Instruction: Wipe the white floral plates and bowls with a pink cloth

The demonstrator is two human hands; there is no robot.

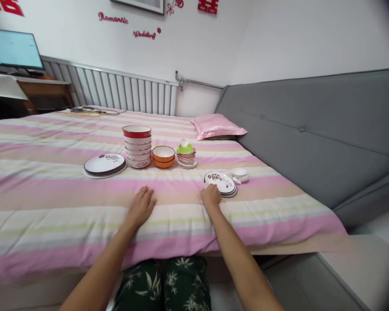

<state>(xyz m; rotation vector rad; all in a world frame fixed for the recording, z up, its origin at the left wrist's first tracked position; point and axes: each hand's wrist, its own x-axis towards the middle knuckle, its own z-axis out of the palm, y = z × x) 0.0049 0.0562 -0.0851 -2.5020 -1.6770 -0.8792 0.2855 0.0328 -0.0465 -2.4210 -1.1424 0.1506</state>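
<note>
My left hand [141, 205] lies flat on the striped bedspread, fingers stretched out, holding nothing. My right hand [211, 195] is closed at the near left edge of a short stack of white plates [222, 181] with a brown flower pattern; its fingertips are partly hidden. Just beyond that stack are small white dishes [239, 172] and what look like white spoons [243, 179]. Farther left stand small stacked dishes with a green leaf-shaped one [185, 149] near the top, two orange bowls [164, 162], a tall stack of white bowls under a red-rimmed one [137, 134], and larger oval plates [104, 164].
The bedspread [68, 216] covers a wide bed. A pink pillow [217, 126] lies by the grey padded headboard [311, 129] on the right. Cables [94, 111] lie at the far edge before a radiator [116, 88]. A monitor [14, 48] stands on a desk at the left.
</note>
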